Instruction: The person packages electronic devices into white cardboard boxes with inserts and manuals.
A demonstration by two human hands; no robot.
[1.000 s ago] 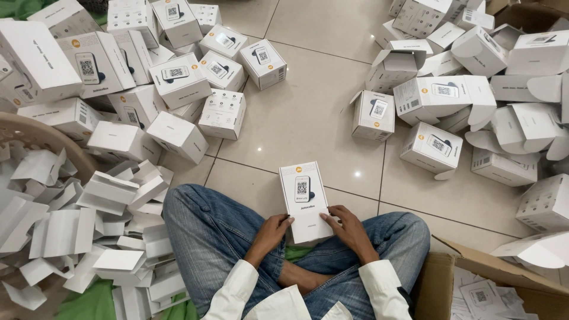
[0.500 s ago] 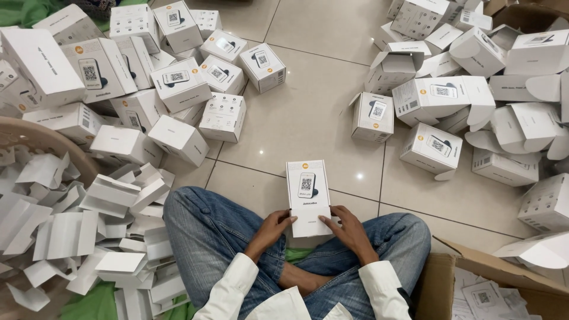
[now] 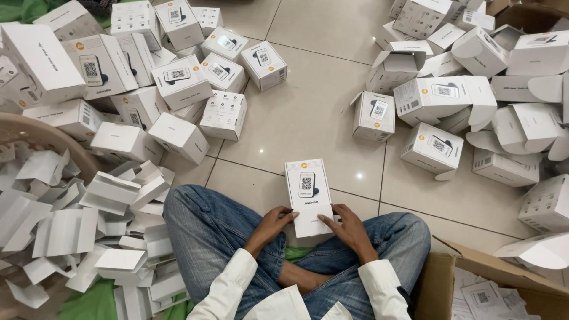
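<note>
At the far left of the frame a heap of folded white card inserts (image 3: 71, 219) spills over the curved rim of a tan basket (image 3: 35, 127), with a strip of green cloth (image 3: 89, 302) showing under it at the lower left. Above that, in the upper left, closed white cartons (image 3: 178, 80) printed with a small device picture are piled several deep on the beige tiled floor (image 3: 308, 112). Moving toward the centre, the person sits cross-legged in blue jeans (image 3: 207, 231) and white sleeves at the bottom middle of the frame. The left hand (image 3: 274, 220) lies with fingers spread loosely, fingertips touching the lower left edge of a white box (image 3: 308, 195). That box lies flat, printed face up, in the lower centre of the frame, its near end over the knees and its far end toward the open tiles. The right hand (image 3: 345, 224) rests on the box's lower right corner, fingers pressed flat on its top face and partly curled round the side, so both hands steady it between them rather than clasp it. Further right, in the upper right, a second heap of white cartons with open flaps (image 3: 450, 98) lies scattered, one (image 3: 373, 115) standing apart nearest the centre. At the lower right corner sits a brown cardboard box (image 3: 438, 278) with printed paper leaflets (image 3: 486, 296) inside.
</note>
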